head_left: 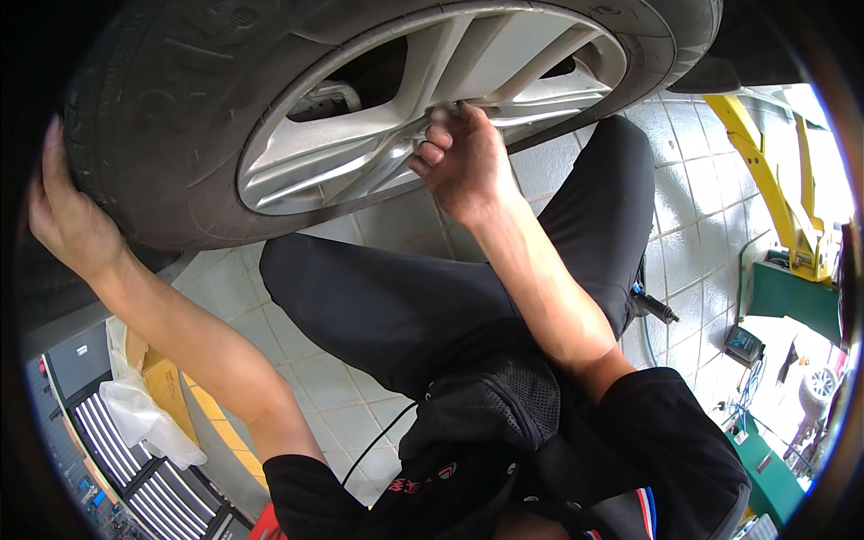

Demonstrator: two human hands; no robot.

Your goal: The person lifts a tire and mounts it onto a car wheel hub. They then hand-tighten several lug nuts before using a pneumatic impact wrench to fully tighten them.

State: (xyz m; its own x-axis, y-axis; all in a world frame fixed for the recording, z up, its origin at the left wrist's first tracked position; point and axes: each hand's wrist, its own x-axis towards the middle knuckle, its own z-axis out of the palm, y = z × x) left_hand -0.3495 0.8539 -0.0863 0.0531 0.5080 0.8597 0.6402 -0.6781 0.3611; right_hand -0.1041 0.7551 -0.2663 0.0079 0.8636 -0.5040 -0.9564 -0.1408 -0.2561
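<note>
A car wheel with a black tyre [171,153] and a silver alloy rim [396,135] stands upright before me. My left hand [72,216] rests against the tyre's tread at the far left, its visible fingers stretched upward along the rubber. At the hub in the rim's middle is my right hand [463,162], palm turned toward me and fingers curled in. A small dark, blurred thing [443,115] shows at these fingertips; its kind is not clear. The fingers hide part of the hub. Through the spoke gaps, grey metal parts [328,97] appear behind the rim.
My bent legs [387,297] are below the wheel, over a grey tiled floor [360,432]. A yellow metal frame [765,171] and green cabinets [792,297] stand at right. At lower left are a cardboard box [166,387], clear plastic [148,418] and drawers [162,504]. A black, blue-ended tool [655,304] lies by my right knee.
</note>
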